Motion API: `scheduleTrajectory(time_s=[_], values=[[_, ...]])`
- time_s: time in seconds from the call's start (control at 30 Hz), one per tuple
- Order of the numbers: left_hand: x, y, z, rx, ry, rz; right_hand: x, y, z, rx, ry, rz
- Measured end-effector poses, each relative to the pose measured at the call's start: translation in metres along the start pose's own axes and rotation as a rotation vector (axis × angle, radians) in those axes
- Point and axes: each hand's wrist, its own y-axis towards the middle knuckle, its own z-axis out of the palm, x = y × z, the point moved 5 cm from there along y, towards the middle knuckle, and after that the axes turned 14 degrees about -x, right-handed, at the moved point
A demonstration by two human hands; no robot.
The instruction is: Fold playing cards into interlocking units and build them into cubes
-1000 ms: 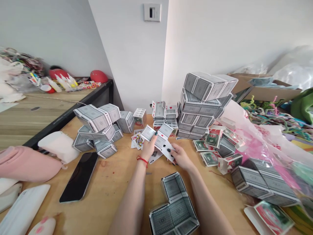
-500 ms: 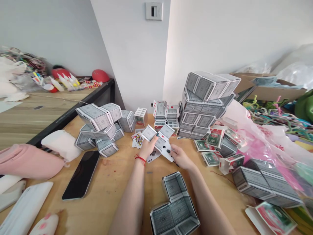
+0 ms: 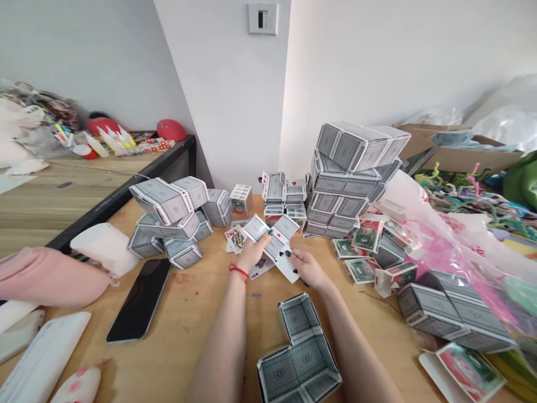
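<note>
Above the middle of the table, my left hand point(image 3: 253, 252) grips some joined playing cards point(image 3: 274, 244), grey backs upward, with the thumb on top. My right hand point(image 3: 308, 267) pinches the edge of a face-up spade card point(image 3: 287, 267) that lies against the joined cards. Loose playing cards point(image 3: 235, 239), one a queen, lie under and left of my left hand. Nearer to me, between my forearms, stands an open L-shaped form built of folded cards point(image 3: 300, 358). The fingers below the cards are hidden.
A tall stack of card blocks point(image 3: 350, 179) rises at the back right, and a lower stack point(image 3: 172, 221) stands left. Green-red card boxes point(image 3: 361, 270) lie right, beside pink plastic point(image 3: 436, 240). A phone point(image 3: 140, 299) lies left, near a pink pouch point(image 3: 50, 277).
My right hand and the spade card have shifted slightly, with the thumb now a little higher on the card. My left hand keeps its grip on the joined cards.
</note>
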Motion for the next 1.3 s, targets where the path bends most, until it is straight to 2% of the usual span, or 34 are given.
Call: scheduleTrajectory(time_s=[0.1, 0.3, 0.57, 0.67, 0.77, 0.83, 0.97, 1.07, 1.2, 1.3], values=[[0.002, 0.000, 0.002, -0.007, -0.008, 0.001, -0.005, -0.001, 0.002, -0.048, -0.039, 0.076], [0.001, -0.001, 0.002, -0.016, -0.060, -0.032, -0.002, 0.003, -0.002, -0.053, -0.038, -0.070], [-0.006, -0.004, 0.005, 0.023, -0.072, -0.008, -0.002, 0.003, -0.002, -0.013, -0.015, -0.029], [-0.005, -0.005, 0.008, 0.045, -0.079, -0.052, -0.003, 0.002, -0.003, -0.041, 0.001, 0.009], [-0.003, -0.005, 0.011, 0.005, -0.158, -0.103, -0.002, -0.001, -0.005, -0.047, 0.081, 0.060], [-0.001, -0.006, 0.012, -0.057, -0.226, -0.118, 0.001, -0.004, -0.004, 0.003, 0.209, 0.100], [0.004, -0.007, 0.014, -0.150, -0.289, -0.141, 0.007, -0.012, 0.007, 0.211, 0.414, 0.191], [0.000, -0.006, 0.013, -0.168, -0.430, -0.149, 0.008, -0.015, 0.016, 0.310, 0.418, 0.210], [-0.018, -0.004, 0.006, -0.149, -0.791, -0.096, 0.006, -0.015, 0.022, 0.349, 0.397, 0.218], [-0.023, -0.002, -0.001, -0.178, -0.911, -0.114, 0.005, -0.016, 0.025, 0.384, 0.403, 0.227]])
